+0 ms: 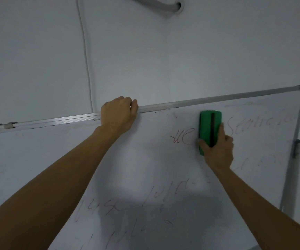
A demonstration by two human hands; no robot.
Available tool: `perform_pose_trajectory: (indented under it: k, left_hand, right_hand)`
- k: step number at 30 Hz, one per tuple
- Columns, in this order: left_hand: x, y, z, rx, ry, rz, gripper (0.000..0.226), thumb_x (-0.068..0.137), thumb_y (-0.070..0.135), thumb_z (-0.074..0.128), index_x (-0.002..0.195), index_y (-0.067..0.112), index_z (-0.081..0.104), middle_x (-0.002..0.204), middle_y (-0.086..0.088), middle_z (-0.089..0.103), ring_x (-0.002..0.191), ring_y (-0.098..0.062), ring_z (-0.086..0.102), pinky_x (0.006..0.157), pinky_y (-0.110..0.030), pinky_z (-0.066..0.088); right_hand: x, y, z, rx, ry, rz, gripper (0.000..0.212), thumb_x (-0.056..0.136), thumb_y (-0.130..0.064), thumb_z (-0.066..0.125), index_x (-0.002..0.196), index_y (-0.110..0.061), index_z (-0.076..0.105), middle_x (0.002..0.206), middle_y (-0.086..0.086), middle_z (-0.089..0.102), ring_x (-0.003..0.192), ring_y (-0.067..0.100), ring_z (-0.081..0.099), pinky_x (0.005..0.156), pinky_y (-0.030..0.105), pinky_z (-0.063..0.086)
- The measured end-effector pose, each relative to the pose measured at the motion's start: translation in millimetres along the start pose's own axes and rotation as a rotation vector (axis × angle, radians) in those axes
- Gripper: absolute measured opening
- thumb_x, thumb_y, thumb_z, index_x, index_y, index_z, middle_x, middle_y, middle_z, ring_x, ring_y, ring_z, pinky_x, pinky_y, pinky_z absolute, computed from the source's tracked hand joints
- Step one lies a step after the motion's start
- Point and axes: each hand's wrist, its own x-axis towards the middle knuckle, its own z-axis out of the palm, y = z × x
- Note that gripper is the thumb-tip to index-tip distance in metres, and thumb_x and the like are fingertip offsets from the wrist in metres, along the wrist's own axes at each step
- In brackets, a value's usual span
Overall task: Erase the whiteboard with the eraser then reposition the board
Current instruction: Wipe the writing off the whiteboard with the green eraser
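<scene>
- A single head-worn, wide-angle view stands close in front of the white, aluminium-framed whiteboard (pixel 145 168) and faces it, tilted upward rather than down.
- The board fills the lower half of the picture; its top rail runs slanted, rising towards the right, with the upper right corner in view and the left end cut off.
- Above the board, the pale wall (pixel 163 51) fills the upper half.
- Both forearms enter from the bottom edge, reaching up to the board.
- No second view shares the scene.

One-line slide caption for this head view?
Left hand grips the whiteboard's top frame while the right hand presses a green eraser onto faint red writing.
</scene>
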Motion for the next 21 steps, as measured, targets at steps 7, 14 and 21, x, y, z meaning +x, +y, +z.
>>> perform_pose_trajectory:
  k: [7,14,21]
  left_hand:
    - [-5.1,5.3,16.2,0.122,0.008,-0.022,0.052,0.1,0.038,0.032,0.059,0.01,0.045,0.055,-0.008,0.048,0.052,-0.027,0.041,0.062,-0.034,0.031]
    - [-5.3,13.1,22.4,0.153,0.057,-0.079,0.055,0.1,0.035,0.035,0.053,0.009,0.044,0.049,-0.007,0.043,0.047,-0.029,0.038,0.059,-0.034,0.027]
    - [-5.7,11.7,24.1,0.161,0.09,-0.113,0.054,0.099,0.033,0.037,0.051,0.009,0.042,0.045,-0.006,0.038,0.044,-0.029,0.037,0.057,-0.032,0.025]
  right_hand:
    - [-77.8,59.5,18.7,-0.259,-0.278,-0.742,0.103,0.06,-0.032,0.087,0.146,-0.027,0.03,0.12,0.015,0.053,0.099,0.027,0.055,0.067,0.038,0.059]
    - [18.8,53.4,-12.3,0.009,0.002,-0.023,0.099,0.08,-0.045,0.073,0.154,-0.026,0.011,0.129,0.015,0.039,0.11,0.031,0.046,0.087,0.039,0.045]
    - [-61.8,80.4,22.8,-0.26,-0.308,-0.953,0.094,0.066,-0.036,0.081,0.145,-0.027,0.031,0.12,0.011,0.046,0.098,0.025,0.054,0.073,0.038,0.058]
